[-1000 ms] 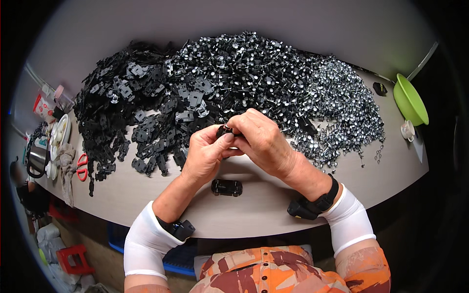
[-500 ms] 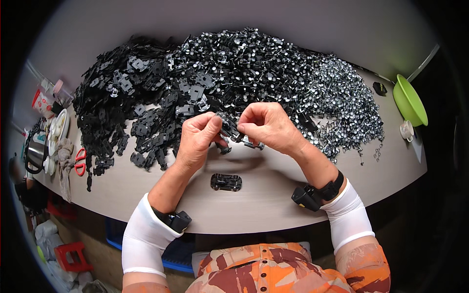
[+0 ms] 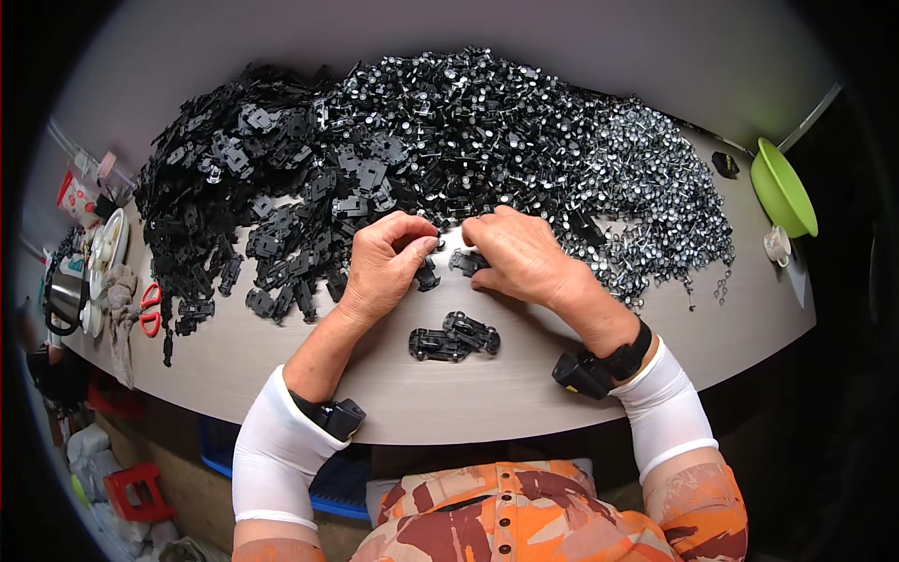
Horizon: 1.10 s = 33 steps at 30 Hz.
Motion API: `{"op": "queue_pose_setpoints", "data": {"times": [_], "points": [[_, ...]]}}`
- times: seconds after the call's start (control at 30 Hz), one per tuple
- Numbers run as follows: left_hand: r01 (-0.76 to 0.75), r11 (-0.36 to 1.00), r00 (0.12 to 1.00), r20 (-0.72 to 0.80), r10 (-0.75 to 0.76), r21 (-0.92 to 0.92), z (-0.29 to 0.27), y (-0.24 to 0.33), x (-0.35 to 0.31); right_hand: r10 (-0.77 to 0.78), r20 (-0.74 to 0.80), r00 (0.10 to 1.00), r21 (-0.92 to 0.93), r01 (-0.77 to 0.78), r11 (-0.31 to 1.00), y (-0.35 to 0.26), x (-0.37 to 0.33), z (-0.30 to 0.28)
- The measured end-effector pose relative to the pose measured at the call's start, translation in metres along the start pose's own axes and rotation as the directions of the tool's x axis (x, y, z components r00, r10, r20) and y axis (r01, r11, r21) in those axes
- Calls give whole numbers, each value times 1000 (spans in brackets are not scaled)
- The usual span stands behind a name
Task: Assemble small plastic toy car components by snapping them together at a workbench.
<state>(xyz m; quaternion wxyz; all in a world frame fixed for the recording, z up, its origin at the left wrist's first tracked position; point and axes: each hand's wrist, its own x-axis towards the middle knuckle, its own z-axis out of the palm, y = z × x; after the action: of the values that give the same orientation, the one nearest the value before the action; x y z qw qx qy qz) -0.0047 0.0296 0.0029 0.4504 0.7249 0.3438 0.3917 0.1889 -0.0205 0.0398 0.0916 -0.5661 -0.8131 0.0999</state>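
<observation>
My left hand [image 3: 386, 265] is closed, thumb and forefinger together; what they hold, if anything, is too small to name. A black plastic piece [image 3: 428, 275] shows just beneath its fingers. Beside it, my right hand [image 3: 524, 255] is closed with its fingertips on a black toy car chassis [image 3: 463, 263], partly covered by the hand. Nearer to me on the table [image 3: 375, 398], one toy car chassis with wheels [image 3: 436, 346] lies with a second chassis [image 3: 472, 332] overlapping its right end.
Behind my hands spread heaps of flat black chassis plates [image 3: 215, 169], black wheel pieces [image 3: 459, 122] and silvery wheel parts [image 3: 655, 178]. Red-handled scissors [image 3: 150, 311], a rag [image 3: 121, 309] and a metal pot [image 3: 66, 298] are at left. A green basin [image 3: 785, 190] and a cup [image 3: 777, 246] stand at right.
A second chassis now lies against the one on the table. My hands have drawn slightly apart, and my right hand has turned palm down over another chassis.
</observation>
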Motion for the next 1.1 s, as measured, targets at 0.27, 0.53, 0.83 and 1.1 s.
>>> {"op": "queue_pose_setpoints", "data": {"times": [0.27, 0.53, 0.83, 1.1], "points": [[170, 973, 984, 79, -160, -156, 3, 12, -3, -282, -261, 923, 135, 324, 936, 4, 3, 0], [392, 795, 920, 196, -339, -464, -7, 2, -3, 114, -64, 991, -21, -115, 993, 29, -8, -35], [433, 717, 901, 227, -371, -546, -2, 3, -2, 54, -13, 998, -313, -55, 948, 17, -5, -5], [473, 621, 877, 266, -401, -625, -2, -2, -3, -163, -369, 915, 358, 302, 884, 4, -3, -10]]}}
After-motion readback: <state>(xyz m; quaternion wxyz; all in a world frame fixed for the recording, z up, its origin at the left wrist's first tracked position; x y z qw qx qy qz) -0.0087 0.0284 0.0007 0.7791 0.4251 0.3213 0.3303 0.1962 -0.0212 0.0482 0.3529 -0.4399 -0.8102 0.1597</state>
